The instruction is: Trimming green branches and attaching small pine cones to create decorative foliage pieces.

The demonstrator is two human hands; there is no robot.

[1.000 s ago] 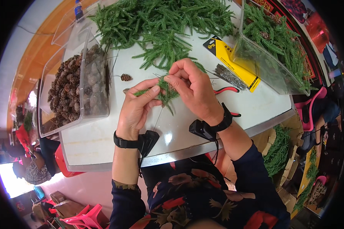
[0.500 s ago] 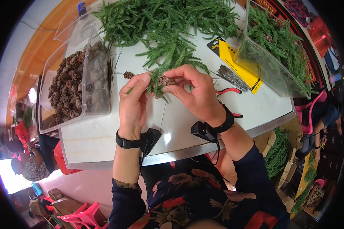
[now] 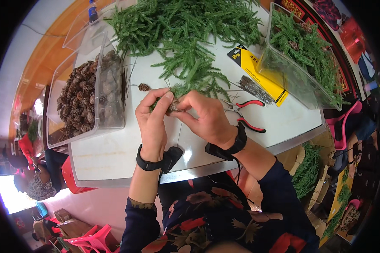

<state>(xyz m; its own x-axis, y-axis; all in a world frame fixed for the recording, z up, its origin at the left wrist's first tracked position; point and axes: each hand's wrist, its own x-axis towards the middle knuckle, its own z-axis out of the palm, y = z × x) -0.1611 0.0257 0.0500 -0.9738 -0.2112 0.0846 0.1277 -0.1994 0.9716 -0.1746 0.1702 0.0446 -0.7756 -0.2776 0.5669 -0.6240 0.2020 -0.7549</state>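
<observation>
Over the near middle of the white table, my left hand (image 3: 153, 120) is closed, its thumb and fingers pinching the stem end of a green artificial pine branch (image 3: 192, 71). My right hand (image 3: 207, 116) pinches a brown pine cone (image 3: 173, 107) against that stem, and both hands' fingers partly cover it. A thin wire end seems to stick up above my left fingertips. Beyond my left hand lies a loose small pine cone (image 3: 144, 87). Red-handled pliers (image 3: 245, 115) rest on the table to the right of my right hand, jaws partly apart.
A clear bin (image 3: 116, 120) of pine cones stands left. Green branches (image 3: 156, 21) pile up at the back. Thin wires (image 3: 257, 88) lie on a yellow-black package (image 3: 278, 90) beside another clear bin (image 3: 297, 90) with greenery. People sit at both sides, beyond the table.
My hands have shifted slightly down and the right one has turned inward, covering more of the pine cone. The pliers now show more fully beside my right hand.
</observation>
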